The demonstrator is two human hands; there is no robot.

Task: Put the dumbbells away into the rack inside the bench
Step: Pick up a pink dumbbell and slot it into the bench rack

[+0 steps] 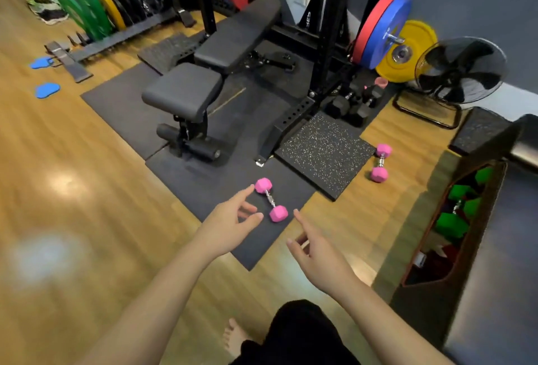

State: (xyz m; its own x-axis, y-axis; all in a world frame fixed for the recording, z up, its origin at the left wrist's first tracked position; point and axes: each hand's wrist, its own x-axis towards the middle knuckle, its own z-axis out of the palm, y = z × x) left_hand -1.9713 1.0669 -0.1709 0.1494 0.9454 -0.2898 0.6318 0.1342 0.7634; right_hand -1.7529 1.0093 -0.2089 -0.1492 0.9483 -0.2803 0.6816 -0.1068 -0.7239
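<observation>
1. Dumbbells were our concern: the near pink dumbbell [271, 199] lay on the black mat [221, 178] at the lower centre of the frame, and a second pink dumbbell [380, 162] lay on the wooden floor [87, 161] further right, beside the speckled mat [324, 152].
2. Our left hand [233, 216] was spread, its fingertips very near the upper pink head, but we could not tell if they touched it. Our right hand [317, 251] was also loose and empty, just right of the lower head.
3. We judged this dumbbell light, hard and stiff. The pink heads looked coated, so not slippery, and their flat faces should stop it rolling. The best place to hold seemed the short metal handle between the heads; one hand should be enough.
4. The bench with the rack [454, 219] stood at the right edge, partly cut off. Inside the opening we saw green dumbbells [458, 213], but the free places were dark and hard to make out.
5. Motion blur softened the left side of the frame.
</observation>
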